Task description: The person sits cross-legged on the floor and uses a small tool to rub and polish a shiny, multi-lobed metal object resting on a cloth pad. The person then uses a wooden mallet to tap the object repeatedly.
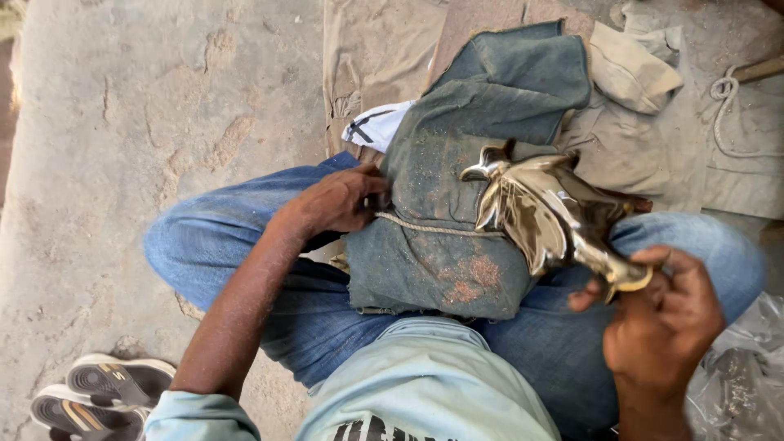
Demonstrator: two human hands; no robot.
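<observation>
Left of our knee we have bare concrete floor [163, 98], wide open down to the sandals [102, 392] at the lower edge. The lap is blocked: denim cloth [457, 188] covers it, cord [433, 229] taut across, shiny brass figure [543, 212] lying on top. Beyond it, crumpled tan cloths [637, 73] and a rope loop [723, 90] clutter the floor. At lower right, a plastic bag [739, 384] crowds our right hand [661, 322].

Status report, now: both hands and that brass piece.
Left hand gripping cord over denim cloth on lap. Right hand holds shiny brass figure by its base. Nothing blocking.
</observation>
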